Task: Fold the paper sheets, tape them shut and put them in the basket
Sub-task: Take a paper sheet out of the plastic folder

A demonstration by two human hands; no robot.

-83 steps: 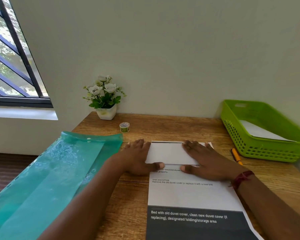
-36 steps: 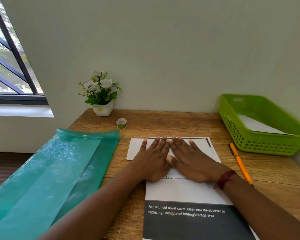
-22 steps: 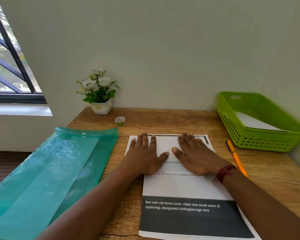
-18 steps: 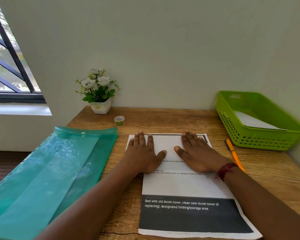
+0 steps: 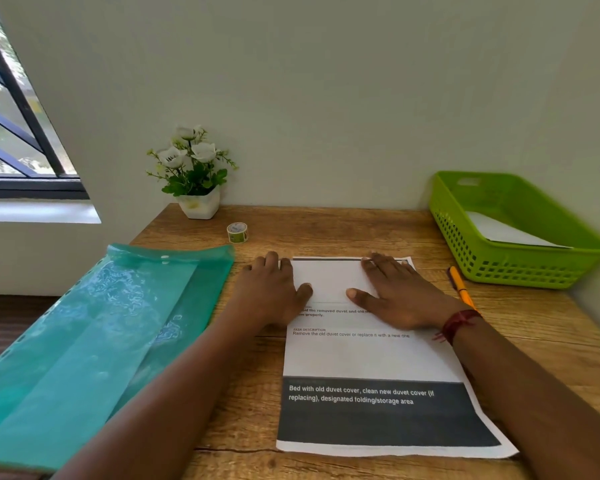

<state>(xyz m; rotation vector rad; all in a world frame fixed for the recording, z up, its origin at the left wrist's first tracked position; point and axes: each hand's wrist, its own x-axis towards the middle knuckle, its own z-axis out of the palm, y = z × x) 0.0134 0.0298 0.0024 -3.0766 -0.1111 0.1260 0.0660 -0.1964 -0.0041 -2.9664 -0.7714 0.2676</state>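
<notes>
Fingers of left hand [image 5: 270, 295] and right hand [image 5: 397, 295] flat, slightly spread, pressing folded top flap of paper sheet [image 5: 371, 355] on wooden desk [image 5: 343, 233]; green basket [image 5: 520, 268] far right holds white paper [image 5: 503, 232]; tape roll [image 5: 237, 232] by plain wall.

Teal plastic folder [image 5: 94, 344] at desk's left; flower pot [image 5: 199, 202] by wall — orange pen [image 5: 460, 287] right.

Plain pale grey-green wall [image 5: 326, 98] behind wooden desk [image 5: 326, 230], w/ a second wall meeting it at far right corner. Window [image 5: 11, 126] at left w/ dark slanted bars, daylight + greenery outside; white sill below. Dark wood floor [image 5: 11, 323] visible left of desk. Soft, even light.
</notes>
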